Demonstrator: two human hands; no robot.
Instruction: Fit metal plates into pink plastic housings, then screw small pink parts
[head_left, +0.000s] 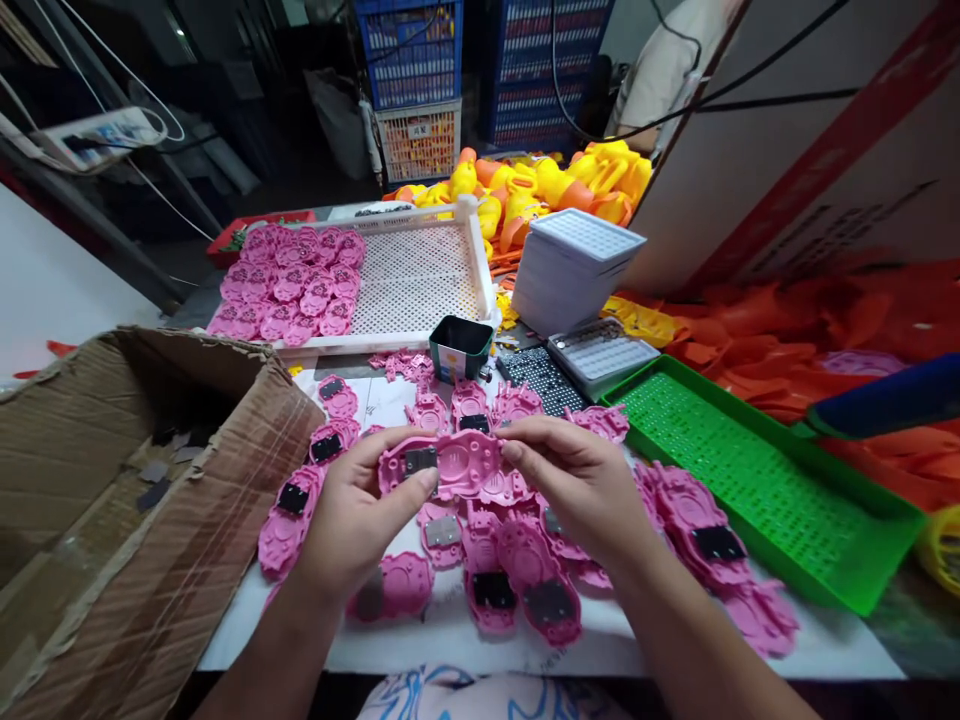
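Between both hands I hold a pink plastic shell above the table, its inner side with ribs and a round recess facing me. My left hand grips its left end, the thumb lying by a dark rectangular plate in the shell. At the right end, my right hand pinches the edge between thumb and fingers. Below and around lie several similar pink shells, one with a black plate, another with a grey plate. Whether my right fingers also hold some small part cannot be made out.
An open cardboard box stands at left. Behind are a white perforated tray with stacked pink parts, a small dark tub, and a stack of white trays. A green basket lies right, near orange parts. A person's sleeve shows behind.
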